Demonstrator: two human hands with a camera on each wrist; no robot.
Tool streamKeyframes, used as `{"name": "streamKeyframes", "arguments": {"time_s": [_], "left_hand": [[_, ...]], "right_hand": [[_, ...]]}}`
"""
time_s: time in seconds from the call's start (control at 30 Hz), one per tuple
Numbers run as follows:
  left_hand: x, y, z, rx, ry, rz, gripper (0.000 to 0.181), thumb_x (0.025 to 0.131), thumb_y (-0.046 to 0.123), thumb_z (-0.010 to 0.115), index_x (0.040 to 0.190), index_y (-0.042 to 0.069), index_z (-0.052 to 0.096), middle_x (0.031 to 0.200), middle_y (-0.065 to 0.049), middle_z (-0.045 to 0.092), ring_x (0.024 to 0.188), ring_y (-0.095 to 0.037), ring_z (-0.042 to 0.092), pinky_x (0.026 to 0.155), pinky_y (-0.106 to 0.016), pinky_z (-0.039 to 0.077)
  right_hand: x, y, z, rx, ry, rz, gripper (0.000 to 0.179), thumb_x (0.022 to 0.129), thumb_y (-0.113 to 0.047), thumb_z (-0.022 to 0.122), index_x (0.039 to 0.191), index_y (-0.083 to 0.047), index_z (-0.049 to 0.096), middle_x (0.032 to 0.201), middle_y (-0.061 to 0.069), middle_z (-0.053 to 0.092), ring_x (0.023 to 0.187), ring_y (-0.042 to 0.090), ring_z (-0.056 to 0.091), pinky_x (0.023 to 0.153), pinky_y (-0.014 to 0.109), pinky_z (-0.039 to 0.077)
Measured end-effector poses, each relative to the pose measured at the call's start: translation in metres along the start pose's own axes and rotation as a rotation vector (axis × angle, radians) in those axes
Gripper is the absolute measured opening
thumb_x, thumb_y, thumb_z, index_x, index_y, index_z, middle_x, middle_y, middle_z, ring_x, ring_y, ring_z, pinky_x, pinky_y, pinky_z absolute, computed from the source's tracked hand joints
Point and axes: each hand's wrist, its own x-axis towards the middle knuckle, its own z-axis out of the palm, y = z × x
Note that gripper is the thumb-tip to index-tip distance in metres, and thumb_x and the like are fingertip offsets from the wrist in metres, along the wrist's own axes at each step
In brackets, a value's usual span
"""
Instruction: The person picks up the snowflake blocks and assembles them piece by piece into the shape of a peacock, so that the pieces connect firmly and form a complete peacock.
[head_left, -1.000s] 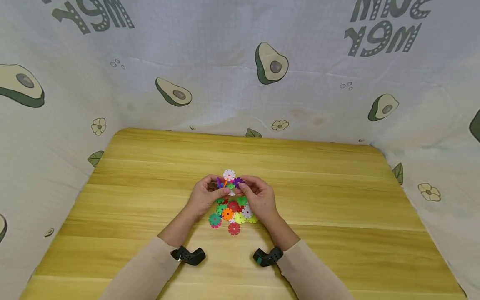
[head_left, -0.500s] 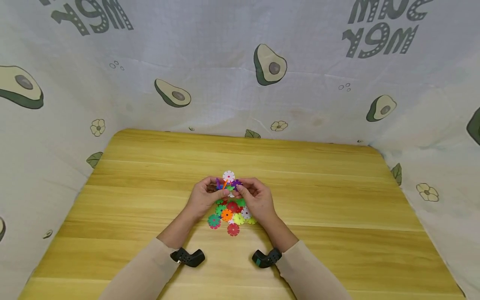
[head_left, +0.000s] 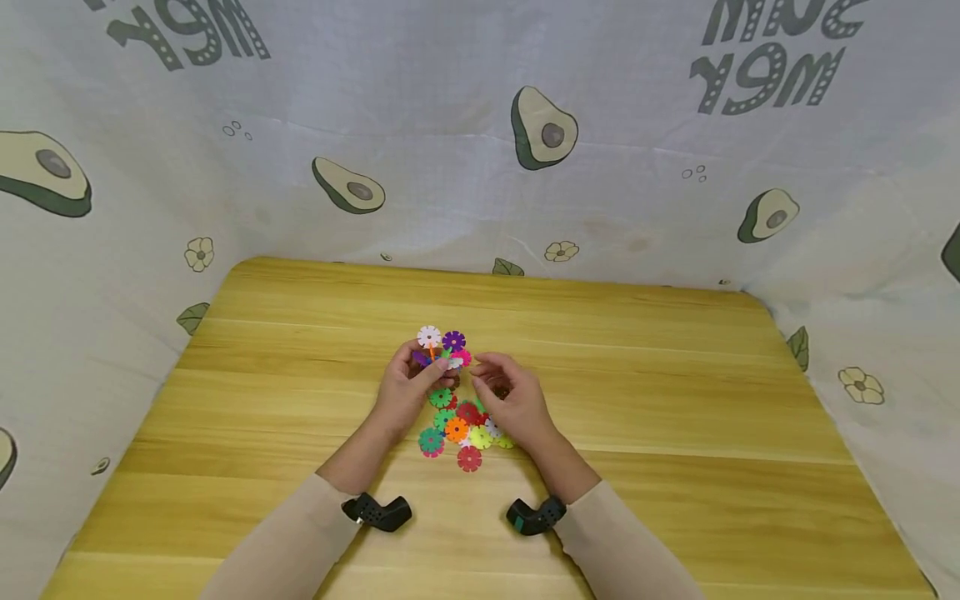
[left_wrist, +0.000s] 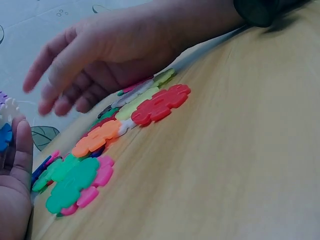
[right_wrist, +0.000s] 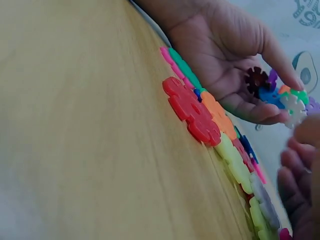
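Note:
My left hand [head_left: 403, 390] grips a built-up cluster of slotted plastic snowflake discs between thumb and fingers. A white disc [head_left: 429, 337] and a purple disc [head_left: 453, 340] stick up at the top of it, with pink, orange and green ones lower down. Blue and dark brown discs of the cluster [right_wrist: 270, 95] show in the right wrist view. Just right of it, my right hand [head_left: 519, 402] hovers with loosely bent fingers and nothing visible between them. Below both hands lies a pile of loose discs, among them an orange disc [head_left: 456, 429] and a red disc [head_left: 469, 458].
The pile spreads over the wooden table [head_left: 675, 400], with a teal disc [head_left: 431, 440] at its left and yellow ones at its right, partly under the right hand. A white cloth [head_left: 450, 108] printed with avocados hangs behind and at both sides.
The right hand has let go of the cluster and drawn slightly away. The left hand has shifted the cluster a little left and turned it, so the purple disc now stands beside the white one.

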Motion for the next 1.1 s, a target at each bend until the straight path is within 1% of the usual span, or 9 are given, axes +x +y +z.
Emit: {"name": "streamKeyframes", "arguments": {"time_s": [0.1,0.23,0.37,0.47,0.67,0.77,0.83,0.93,1.1], "left_hand": [[0.0000,0.0007,-0.0002,-0.075,0.000,0.001,0.028,0.103,0.002,0.055,0.128,0.006,0.043,0.105,-0.002,0.056,0.088,-0.014,0.072,0.081,-0.025,0.062],[0.0005,0.0003,-0.0012,-0.098,-0.001,-0.007,0.030,0.103,0.003,0.055,0.130,0.008,0.043,0.106,-0.002,0.055,0.088,-0.013,0.071,0.081,-0.024,0.061],[0.0007,-0.0003,-0.0013,-0.095,-0.008,0.004,0.028,0.104,0.003,0.055,0.129,0.009,0.044,0.106,-0.003,0.053,0.086,-0.012,0.070,0.079,-0.024,0.061],[0.0006,-0.0006,-0.0008,-0.098,-0.008,0.008,0.028,0.104,0.003,0.054,0.129,0.009,0.044,0.106,-0.003,0.053,0.085,-0.012,0.069,0.078,-0.024,0.061],[0.0007,-0.0015,-0.0004,-0.103,0.001,-0.002,0.025,0.104,0.002,0.053,0.127,0.011,0.045,0.105,-0.003,0.054,0.084,-0.012,0.069,0.077,-0.023,0.061],[0.0007,-0.0011,0.0004,-0.110,0.017,-0.007,0.028,0.103,0.000,0.053,0.128,0.010,0.045,0.106,-0.002,0.054,0.087,-0.011,0.067,0.078,-0.021,0.060],[0.0009,-0.0010,0.0006,-0.092,0.028,-0.013,0.033,0.101,-0.002,0.056,0.130,0.009,0.045,0.107,-0.001,0.054,0.091,-0.010,0.063,0.080,-0.020,0.059],[0.0007,-0.0008,0.0006,-0.022,0.045,-0.011,0.041,0.096,-0.003,0.062,0.132,0.007,0.046,0.108,0.002,0.055,0.095,-0.009,0.058,0.081,-0.017,0.057],[0.0006,-0.0013,-0.0004,0.083,0.044,0.006,0.044,0.094,-0.001,0.067,0.132,0.008,0.047,0.106,0.002,0.059,0.093,-0.010,0.062,0.081,-0.019,0.057]], "right_hand": [[0.0001,-0.0025,-0.0014,-0.104,-0.157,0.050,0.033,0.090,-0.011,0.078,0.121,-0.006,0.070,0.107,0.008,0.075,0.094,0.020,0.070,0.083,0.031,0.061],[0.0004,-0.0068,-0.0025,-0.237,-0.323,0.046,0.040,0.084,-0.027,0.086,0.119,-0.013,0.073,0.114,0.001,0.074,0.107,0.019,0.066,0.096,0.037,0.057],[-0.0001,-0.0074,-0.0021,-0.356,-0.398,-0.026,0.045,0.076,-0.035,0.092,0.113,-0.017,0.075,0.113,-0.002,0.072,0.112,0.018,0.060,0.099,0.039,0.054],[-0.0009,-0.0073,-0.0016,-0.390,-0.418,-0.042,0.041,0.075,-0.037,0.092,0.109,-0.020,0.076,0.110,-0.004,0.069,0.111,0.017,0.057,0.097,0.038,0.054],[-0.0018,-0.0060,-0.0009,-0.373,-0.408,-0.042,0.027,0.080,-0.033,0.088,0.101,-0.019,0.078,0.103,-0.006,0.070,0.106,0.014,0.057,0.094,0.035,0.054],[-0.0018,-0.0052,-0.0008,-0.329,-0.374,-0.012,0.021,0.083,-0.029,0.086,0.099,-0.020,0.077,0.102,-0.007,0.071,0.103,0.013,0.058,0.092,0.033,0.054],[-0.0016,-0.0053,-0.0007,-0.272,-0.343,0.019,0.016,0.085,-0.026,0.084,0.098,-0.020,0.077,0.101,-0.006,0.072,0.100,0.012,0.060,0.089,0.031,0.055],[-0.0011,-0.0054,-0.0009,-0.151,-0.280,0.099,0.010,0.089,-0.021,0.081,0.097,-0.018,0.076,0.096,-0.003,0.071,0.086,0.011,0.060,0.075,0.026,0.054],[0.0003,-0.0042,-0.0007,0.032,-0.108,0.233,0.012,0.093,-0.017,0.077,0.102,-0.010,0.073,0.086,0.005,0.068,0.070,0.012,0.056,0.060,0.020,0.049]]}}
